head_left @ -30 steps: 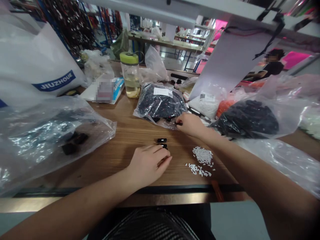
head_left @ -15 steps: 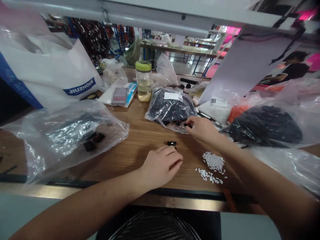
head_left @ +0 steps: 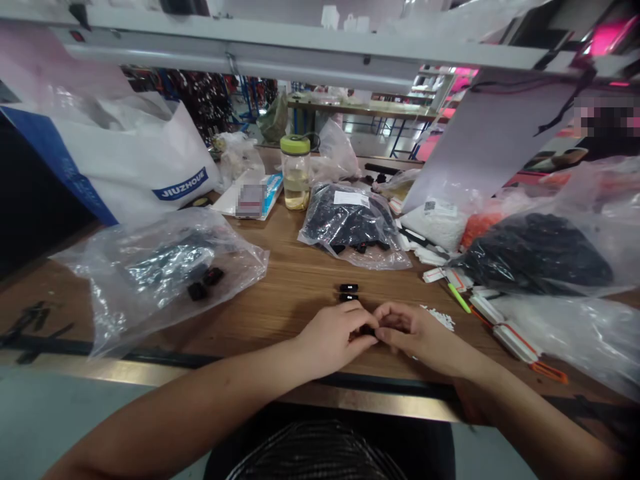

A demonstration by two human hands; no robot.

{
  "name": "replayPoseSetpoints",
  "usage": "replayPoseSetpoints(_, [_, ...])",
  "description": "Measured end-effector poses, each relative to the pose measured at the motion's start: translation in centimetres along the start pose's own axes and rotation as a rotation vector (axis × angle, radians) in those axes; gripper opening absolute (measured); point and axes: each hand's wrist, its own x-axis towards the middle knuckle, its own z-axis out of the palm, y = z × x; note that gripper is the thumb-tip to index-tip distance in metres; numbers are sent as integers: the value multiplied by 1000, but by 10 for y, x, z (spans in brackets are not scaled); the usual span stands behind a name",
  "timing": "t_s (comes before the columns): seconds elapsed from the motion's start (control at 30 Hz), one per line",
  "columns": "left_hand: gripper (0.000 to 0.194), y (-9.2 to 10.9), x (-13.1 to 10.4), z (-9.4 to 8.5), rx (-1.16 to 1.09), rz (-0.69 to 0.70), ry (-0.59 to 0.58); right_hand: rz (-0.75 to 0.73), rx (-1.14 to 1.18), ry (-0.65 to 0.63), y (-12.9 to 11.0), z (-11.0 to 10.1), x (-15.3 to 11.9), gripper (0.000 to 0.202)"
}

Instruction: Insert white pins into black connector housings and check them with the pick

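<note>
My left hand (head_left: 336, 339) is closed on a small black part (head_left: 367, 330) low over the front of the wooden table. My right hand (head_left: 413, 333) meets it from the right, thumb and fingers pinched at the same part, which the fingers largely hide. Just beyond my left hand lie two small black pieces (head_left: 349, 288) with white marks, one behind the other. Small white pieces (head_left: 441, 319) are partly covered by my right hand. Farther back sits a clear bag of black parts (head_left: 347, 220).
At the left lies a clear bag (head_left: 165, 267) with black parts. Behind are a white JIUZHOUE bag (head_left: 135, 160) and a bottle (head_left: 296, 180) with a green lid. Bags of dark parts (head_left: 540, 257), a yellow-green stick (head_left: 459, 298) and white strips stand at the right. A person is at the far right.
My right hand has come back from the bag of black parts to my left hand, and both now hold one part. The camera view has shifted, so the scene sits slightly lower and farther right.
</note>
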Motion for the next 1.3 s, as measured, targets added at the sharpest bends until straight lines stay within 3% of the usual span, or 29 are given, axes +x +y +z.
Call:
replayPoseSetpoints(0.1, [14, 3, 0, -3, 10, -111, -64, 5, -225, 108, 5, -16, -12, 26])
replayPoseSetpoints(0.2, [16, 6, -3, -6, 92, -205, -159, -9, -468, 360, 16, -46, -29, 29])
replayPoseSetpoints(0.33, [16, -3, -13, -7, 152, -123, -164, 100, -677, 581, 40, -88, -53, 28])
replayPoseSetpoints(0.43, [15, -12, -20, -4, 104, -81, -89, 182, -735, 574, 57, -101, -64, 27])
replayPoseSetpoints(0.7, [12, -11, -21, -3, 77, -114, -78, 254, -760, 487, 67, -95, -57, 24])
replayPoseSetpoints(0.97, [11, -13, -22, -3, 68, -84, -81, 153, -941, 364, 63, -109, -60, 20])
replayPoseSetpoints(1.3, [11, -14, -21, -2, 76, -74, -86, 355, -910, 586, 68, -90, -56, 31])
